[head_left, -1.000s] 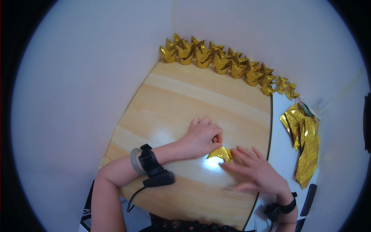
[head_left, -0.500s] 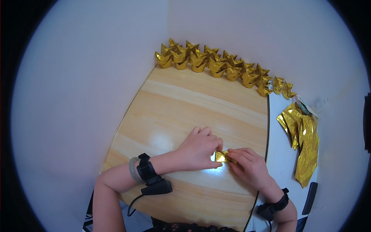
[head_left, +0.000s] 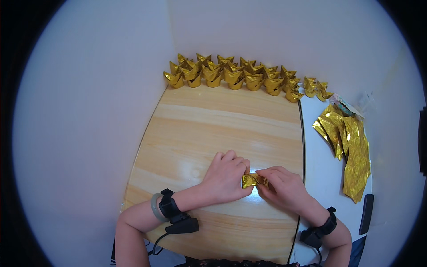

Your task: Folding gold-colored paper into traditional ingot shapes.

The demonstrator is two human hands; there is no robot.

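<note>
A small folded piece of gold foil paper (head_left: 253,180) is held just above the wooden table, between my two hands. My left hand (head_left: 226,177) pinches its left end with thumb and forefinger, the other fingers curled in. My right hand (head_left: 284,187) grips the right end, thumb below and fingers above. A crease line crosses the middle of the paper; its two ends are partly hidden by my fingers.
Several folded gold paper ingots (head_left: 233,78) stand in rows along the far edge. On the white surface at the right lie loose gold foil sheets (head_left: 356,155), a clear plastic packet (head_left: 349,107) and a black bar-shaped object (head_left: 366,214). Walls enclose the left and far sides.
The view has shifted a little. My left thumb and forefinger have closed onto the left end of the foil paper, while my right hand keeps its hold.
</note>
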